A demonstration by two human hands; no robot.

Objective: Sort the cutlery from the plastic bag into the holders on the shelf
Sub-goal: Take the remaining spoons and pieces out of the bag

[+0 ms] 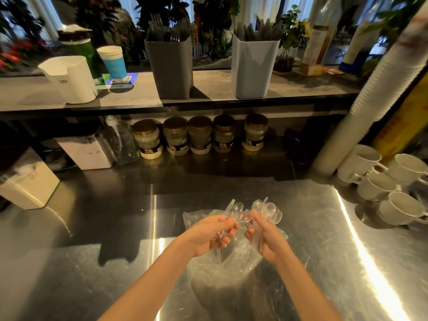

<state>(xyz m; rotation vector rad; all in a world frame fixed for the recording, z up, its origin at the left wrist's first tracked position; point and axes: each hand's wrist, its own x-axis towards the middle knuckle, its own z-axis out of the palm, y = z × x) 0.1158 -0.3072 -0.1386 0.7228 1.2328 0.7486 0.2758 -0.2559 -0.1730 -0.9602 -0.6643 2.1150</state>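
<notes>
Clear spoons (269, 210) fan from the gripping fingers of my right hand (269, 239); my left hand (212, 232) pinches a few clear pieces (229, 208) over the plastic bag (231, 269).

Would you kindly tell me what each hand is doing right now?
Left hand: grips clear cutlery pieces.
Right hand: grips a bunch of clear spoons.

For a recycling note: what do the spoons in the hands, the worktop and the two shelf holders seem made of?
Spoons: clear glossy plastic, apparently; see-through bowls. Worktop: probably brushed stainless steel; streaked glare. Dark grey holder and pale grey holder: likely matte plastic; smooth, dull walls.
</notes>
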